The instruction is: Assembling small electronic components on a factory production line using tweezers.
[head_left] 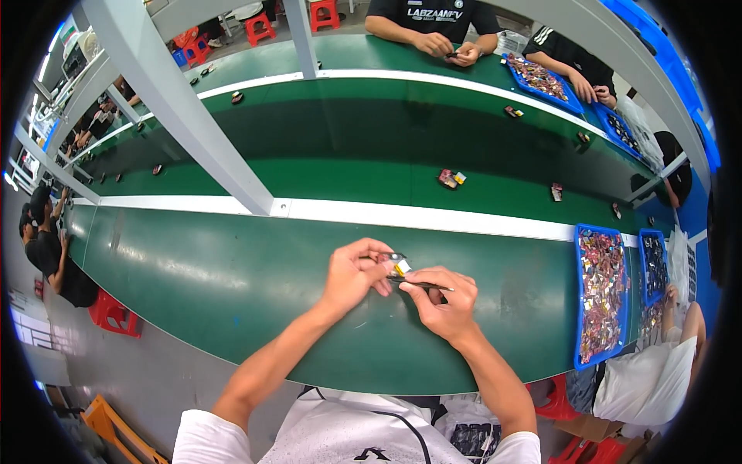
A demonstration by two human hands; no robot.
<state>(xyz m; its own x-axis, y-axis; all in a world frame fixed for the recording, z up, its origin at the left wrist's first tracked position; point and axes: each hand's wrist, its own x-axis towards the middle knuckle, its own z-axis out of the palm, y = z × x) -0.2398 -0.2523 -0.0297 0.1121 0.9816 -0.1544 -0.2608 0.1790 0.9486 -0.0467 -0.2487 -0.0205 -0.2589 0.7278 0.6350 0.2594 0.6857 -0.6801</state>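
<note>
Above the green worktop, my left hand (352,277) has its fingers closed round a small dark electronic assembly (399,267) with a white and yellow piece on it. My right hand (447,303) pinches a thin dark tool that looks like tweezers (439,287). Its tip end reaches toward the assembly, but my fingers hide whether it touches. Both hands are close together, just off the worktop near the middle of the view.
Beyond a white rail (433,216) runs a green conveyor belt (348,170) carrying several small assemblies (450,179). A blue tray (580,309) of small parts lies at the right. A grey post (193,116) rises at the left. Co-workers sit opposite and at both sides.
</note>
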